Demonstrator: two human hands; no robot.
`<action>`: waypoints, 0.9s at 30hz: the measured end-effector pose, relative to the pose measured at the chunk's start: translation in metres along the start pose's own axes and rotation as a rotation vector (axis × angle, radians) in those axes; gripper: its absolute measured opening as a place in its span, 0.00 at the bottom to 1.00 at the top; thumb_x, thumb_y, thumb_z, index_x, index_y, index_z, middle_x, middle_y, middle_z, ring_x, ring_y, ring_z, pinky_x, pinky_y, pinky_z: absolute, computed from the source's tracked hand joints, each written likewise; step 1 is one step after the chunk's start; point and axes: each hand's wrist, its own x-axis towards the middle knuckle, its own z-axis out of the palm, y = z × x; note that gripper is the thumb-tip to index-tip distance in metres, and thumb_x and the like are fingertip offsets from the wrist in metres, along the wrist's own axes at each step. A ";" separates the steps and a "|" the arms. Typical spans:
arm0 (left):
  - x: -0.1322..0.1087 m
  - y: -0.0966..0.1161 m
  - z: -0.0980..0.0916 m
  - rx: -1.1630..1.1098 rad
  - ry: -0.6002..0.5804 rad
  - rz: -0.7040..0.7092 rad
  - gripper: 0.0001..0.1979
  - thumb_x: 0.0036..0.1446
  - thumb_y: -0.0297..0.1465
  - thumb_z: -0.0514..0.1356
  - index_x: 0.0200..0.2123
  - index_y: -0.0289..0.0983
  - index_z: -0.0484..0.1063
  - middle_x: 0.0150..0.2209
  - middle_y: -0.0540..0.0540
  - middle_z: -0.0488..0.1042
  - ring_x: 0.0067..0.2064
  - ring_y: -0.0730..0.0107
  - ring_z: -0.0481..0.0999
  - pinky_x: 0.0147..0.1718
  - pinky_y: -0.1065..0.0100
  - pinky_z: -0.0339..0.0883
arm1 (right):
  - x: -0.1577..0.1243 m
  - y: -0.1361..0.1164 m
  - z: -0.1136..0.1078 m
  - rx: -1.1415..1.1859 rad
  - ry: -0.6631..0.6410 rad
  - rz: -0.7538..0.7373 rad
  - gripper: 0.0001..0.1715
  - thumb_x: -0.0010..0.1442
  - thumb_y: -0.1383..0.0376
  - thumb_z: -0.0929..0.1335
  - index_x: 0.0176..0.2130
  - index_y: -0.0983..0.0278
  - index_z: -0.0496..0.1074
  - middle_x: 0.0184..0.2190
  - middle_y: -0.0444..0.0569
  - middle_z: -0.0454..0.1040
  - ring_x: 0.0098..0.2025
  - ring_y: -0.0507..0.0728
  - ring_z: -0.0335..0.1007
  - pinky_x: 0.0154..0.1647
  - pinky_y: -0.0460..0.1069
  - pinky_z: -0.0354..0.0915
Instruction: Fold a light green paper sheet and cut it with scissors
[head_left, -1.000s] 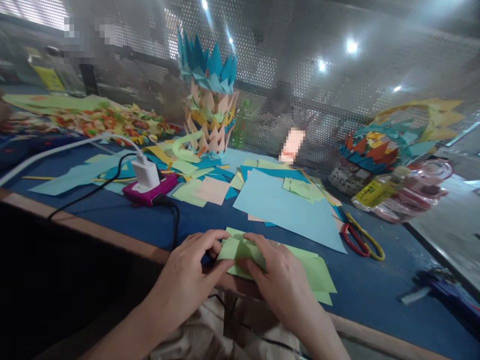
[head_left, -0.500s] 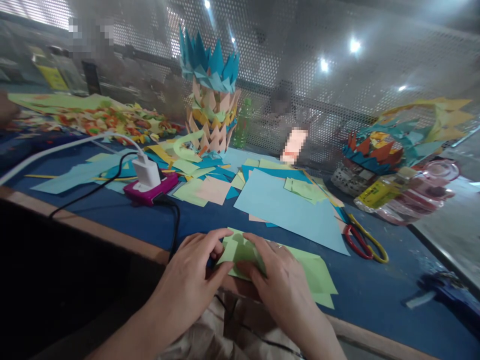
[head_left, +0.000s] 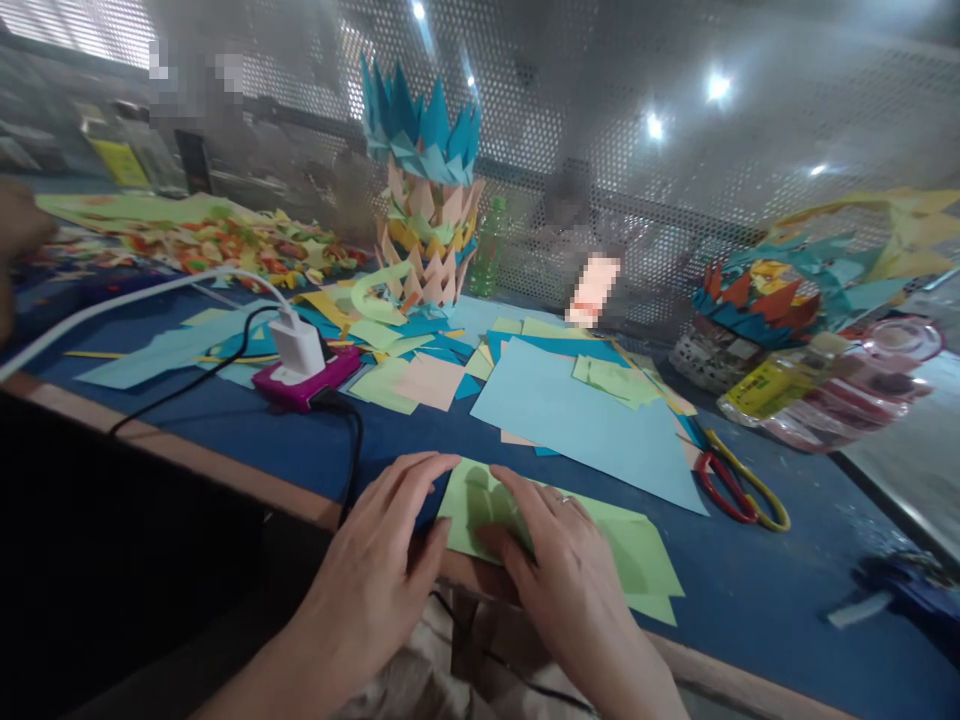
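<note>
Light green paper (head_left: 466,505) lies at the table's front edge, in front of my body. My left hand (head_left: 379,550) is beside its left edge, fingers stretched and thumb apart, with the index fingertip at the far left corner. Over the paper rests my right hand (head_left: 566,550), its thumb and index finger spread and touching the sheet. Its other fingers are partly hidden behind the hand. More green paper (head_left: 649,560) extends out to the right from under that hand. Just beyond lies a large light blue sheet (head_left: 570,420).
Scissors (head_left: 739,485) lie to the right, near a dark blue tool (head_left: 904,595). A purple power strip (head_left: 304,380) with a white plug and cables stands left. Behind are a tall paper crown stack (head_left: 427,205), a green bottle (head_left: 490,245) and a scrap heap (head_left: 232,240).
My left thumb and fingers have come off the raised left edge of the green paper, which now lies flatter. My right hand has stayed on it.
</note>
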 end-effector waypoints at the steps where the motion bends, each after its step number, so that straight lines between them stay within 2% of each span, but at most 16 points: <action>1: 0.000 0.001 0.000 0.011 0.006 0.018 0.20 0.67 0.28 0.50 0.60 0.45 0.58 0.57 0.47 0.66 0.57 0.63 0.67 0.54 0.62 0.64 | 0.000 0.000 0.001 -0.004 0.007 -0.011 0.28 0.59 0.73 0.68 0.58 0.62 0.67 0.47 0.49 0.79 0.45 0.65 0.77 0.44 0.62 0.70; 4: -0.001 0.006 0.003 0.082 0.052 0.094 0.22 0.65 0.22 0.48 0.61 0.41 0.59 0.59 0.45 0.65 0.60 0.66 0.65 0.59 0.64 0.59 | -0.001 0.002 0.003 -0.015 0.041 -0.046 0.28 0.60 0.73 0.66 0.59 0.63 0.66 0.48 0.50 0.79 0.45 0.65 0.77 0.43 0.61 0.71; 7: -0.008 0.017 0.007 0.166 0.155 0.253 0.25 0.63 0.16 0.45 0.61 0.35 0.61 0.61 0.42 0.65 0.63 0.65 0.63 0.62 0.62 0.56 | -0.001 0.005 0.004 -0.023 0.073 -0.102 0.27 0.63 0.71 0.65 0.61 0.64 0.64 0.50 0.53 0.78 0.46 0.65 0.77 0.42 0.61 0.71; 9: -0.017 0.026 0.011 0.193 0.195 0.361 0.25 0.62 0.14 0.45 0.60 0.32 0.64 0.62 0.39 0.66 0.64 0.63 0.62 0.63 0.60 0.56 | -0.002 0.007 0.004 -0.031 0.058 -0.120 0.29 0.62 0.72 0.64 0.62 0.64 0.62 0.51 0.53 0.78 0.47 0.66 0.77 0.43 0.62 0.72; 12: -0.034 0.033 0.017 0.305 0.089 0.393 0.22 0.65 0.18 0.50 0.61 0.29 0.65 0.62 0.39 0.67 0.67 0.62 0.60 0.64 0.63 0.57 | -0.001 0.007 0.005 -0.055 0.058 -0.109 0.34 0.58 0.75 0.63 0.63 0.63 0.62 0.51 0.52 0.78 0.48 0.67 0.77 0.44 0.64 0.73; 14: -0.043 0.032 0.022 0.364 0.060 0.405 0.21 0.65 0.21 0.52 0.61 0.29 0.67 0.62 0.40 0.68 0.67 0.61 0.60 0.65 0.62 0.57 | 0.000 0.006 0.005 -0.076 0.089 -0.116 0.33 0.57 0.75 0.62 0.61 0.64 0.63 0.49 0.52 0.79 0.46 0.67 0.78 0.42 0.63 0.74; 18: -0.048 0.023 0.028 0.394 0.128 0.426 0.21 0.64 0.21 0.52 0.59 0.28 0.68 0.62 0.40 0.70 0.67 0.61 0.60 0.66 0.61 0.54 | 0.001 0.003 0.005 -0.140 0.164 -0.159 0.28 0.61 0.72 0.62 0.60 0.66 0.63 0.45 0.54 0.80 0.41 0.65 0.79 0.36 0.60 0.75; 22: -0.046 0.020 0.031 0.409 0.124 0.397 0.19 0.66 0.24 0.54 0.58 0.26 0.70 0.61 0.38 0.71 0.67 0.64 0.60 0.68 0.66 0.50 | -0.001 0.004 0.007 -0.179 0.200 -0.161 0.24 0.67 0.66 0.60 0.61 0.66 0.61 0.42 0.54 0.80 0.39 0.64 0.79 0.33 0.58 0.75; 25: -0.045 0.018 0.034 0.391 0.174 0.437 0.17 0.68 0.27 0.53 0.55 0.25 0.71 0.58 0.36 0.72 0.67 0.64 0.60 0.68 0.66 0.50 | -0.002 0.003 0.007 -0.205 0.213 -0.141 0.25 0.71 0.61 0.56 0.63 0.68 0.58 0.42 0.56 0.79 0.39 0.64 0.79 0.33 0.57 0.75; 27: -0.045 0.016 0.036 0.378 0.201 0.467 0.16 0.66 0.23 0.53 0.54 0.24 0.71 0.58 0.34 0.71 0.68 0.60 0.59 0.68 0.63 0.51 | -0.001 0.002 0.006 -0.231 0.214 -0.120 0.28 0.73 0.58 0.53 0.65 0.69 0.55 0.41 0.56 0.79 0.40 0.64 0.78 0.34 0.58 0.75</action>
